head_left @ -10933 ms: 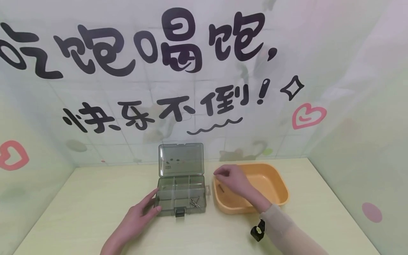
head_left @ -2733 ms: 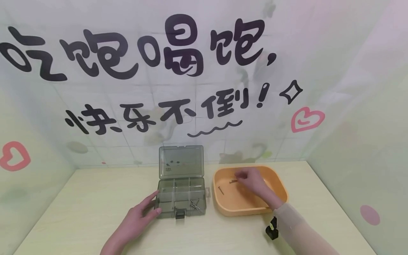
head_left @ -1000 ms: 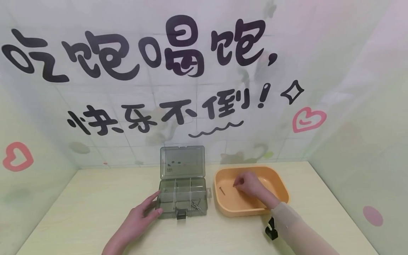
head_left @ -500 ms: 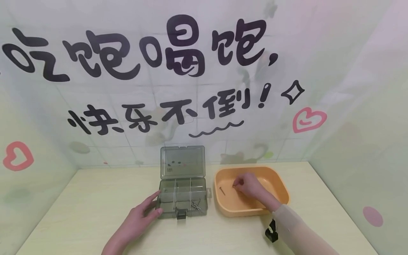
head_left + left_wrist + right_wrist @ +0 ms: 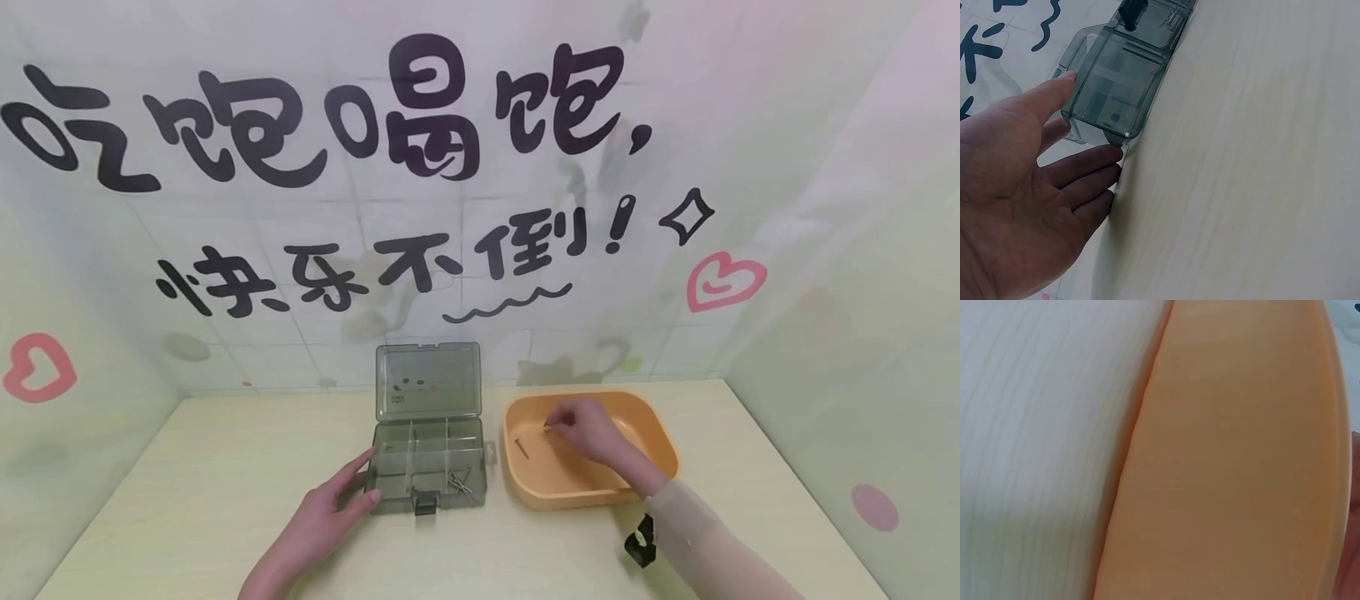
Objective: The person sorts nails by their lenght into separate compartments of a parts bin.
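Touching gray see-through parts box (image 5: 427,458) with loosely spread left grip (image 5: 322,510), pinching tiny screw (image 5: 548,427) in right grip (image 5: 588,429), inside orange tray (image 5: 555,502), another screw (image 5: 522,449) to its left

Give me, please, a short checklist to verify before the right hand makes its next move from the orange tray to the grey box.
1. Hinged lid of the translucent grey plastic divided box open: ok, it stands up.
2. Box attended: ok, the left hand touches its left side.
3. Front right compartment reachable: ok, uncovered, with several thin metal pieces inside.
4. Right hand grip: cannot tell; the fingertips meet at a small piece, mostly hidden.
5. Rounded orange tray emptied: not ok, one thin brownish screw-like piece lies near its left wall.
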Demonstrator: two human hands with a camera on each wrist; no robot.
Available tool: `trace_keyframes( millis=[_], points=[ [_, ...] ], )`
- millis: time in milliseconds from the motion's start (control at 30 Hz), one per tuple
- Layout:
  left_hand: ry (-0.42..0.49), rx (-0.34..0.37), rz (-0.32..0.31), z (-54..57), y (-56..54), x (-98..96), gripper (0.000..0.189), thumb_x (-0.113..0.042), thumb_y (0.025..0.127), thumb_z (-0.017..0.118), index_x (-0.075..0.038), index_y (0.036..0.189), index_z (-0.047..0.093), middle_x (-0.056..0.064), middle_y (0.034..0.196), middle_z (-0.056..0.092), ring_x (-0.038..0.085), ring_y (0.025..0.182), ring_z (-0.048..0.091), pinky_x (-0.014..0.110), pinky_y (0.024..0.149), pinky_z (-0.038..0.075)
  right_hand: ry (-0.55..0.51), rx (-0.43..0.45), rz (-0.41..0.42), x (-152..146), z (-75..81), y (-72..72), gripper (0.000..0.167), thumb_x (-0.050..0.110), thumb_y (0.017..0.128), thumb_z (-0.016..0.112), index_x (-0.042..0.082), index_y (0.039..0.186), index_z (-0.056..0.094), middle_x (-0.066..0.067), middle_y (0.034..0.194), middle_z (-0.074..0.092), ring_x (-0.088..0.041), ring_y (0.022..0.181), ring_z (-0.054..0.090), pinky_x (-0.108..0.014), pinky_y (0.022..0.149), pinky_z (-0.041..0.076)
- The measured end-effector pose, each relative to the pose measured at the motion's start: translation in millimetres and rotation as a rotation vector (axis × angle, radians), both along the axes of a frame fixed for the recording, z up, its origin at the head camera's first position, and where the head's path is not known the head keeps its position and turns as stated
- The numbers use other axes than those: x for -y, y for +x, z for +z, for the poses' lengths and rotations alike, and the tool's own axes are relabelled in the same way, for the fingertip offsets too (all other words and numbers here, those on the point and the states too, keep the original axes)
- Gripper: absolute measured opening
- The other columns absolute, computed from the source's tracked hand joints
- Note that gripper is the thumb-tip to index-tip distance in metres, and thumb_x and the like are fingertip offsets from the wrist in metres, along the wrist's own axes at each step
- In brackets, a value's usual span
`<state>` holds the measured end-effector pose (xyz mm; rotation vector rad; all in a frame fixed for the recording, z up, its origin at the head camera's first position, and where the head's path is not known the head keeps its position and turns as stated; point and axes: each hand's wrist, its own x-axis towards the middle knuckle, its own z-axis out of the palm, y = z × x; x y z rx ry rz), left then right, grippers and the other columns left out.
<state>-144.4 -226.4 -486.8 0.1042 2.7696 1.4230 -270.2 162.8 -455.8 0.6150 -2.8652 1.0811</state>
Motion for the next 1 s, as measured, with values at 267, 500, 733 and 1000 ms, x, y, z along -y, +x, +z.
trace_keyframes(
  millis=[267,500,733,1000],
  points=[
    [0.009,-0.004,-0.009,-1.3,-0.1,0.7,0.065,-0.031,0.101,0.067,-0.014,0.158,0.040,0.029,0.140,0.057,0.047,0.132,0.052,0.063,0.109,0.041,-0.083,-0.010,0.027,8.3,7.3,5.8,0.007,-0.004,0.091,0.072,-0.001,0.093,0.078,-0.007,0.090,0.076,-0.022,0.084,0.071,-0.034,0.073,0.059],
    [0.012,0.002,-0.004,-1.1,-0.4,0.7,0.066,-0.032,0.101,0.068,-0.014,0.158,0.040,0.029,0.140,0.057,0.046,0.133,0.052,0.062,0.109,0.040,-0.102,-0.021,0.036,17.8,12.5,10.3,0.008,-0.002,0.091,0.073,0.003,0.094,0.079,-0.005,0.092,0.076,-0.021,0.087,0.071,-0.035,0.076,0.060],
    [0.005,0.000,-0.002,-1.5,-1.3,0.7,0.066,-0.033,0.101,0.068,-0.015,0.158,0.041,0.028,0.140,0.058,0.046,0.133,0.052,0.061,0.109,0.041,-0.107,-0.018,0.069,30.7,18.4,12.2,0.008,-0.001,0.091,0.073,0.003,0.095,0.079,-0.006,0.093,0.077,-0.020,0.086,0.071,-0.034,0.076,0.060],
    [0.001,0.001,-0.002,-2.0,-1.9,1.1,0.066,-0.034,0.101,0.068,-0.016,0.158,0.041,0.028,0.141,0.057,0.045,0.133,0.052,0.061,0.109,0.041,-0.148,-0.004,0.129,52.7,20.3,18.8,0.010,-0.005,0.090,0.071,0.001,0.095,0.079,-0.006,0.090,0.076,-0.014,0.074,0.068,-0.029,0.071,0.059]
  ],
)
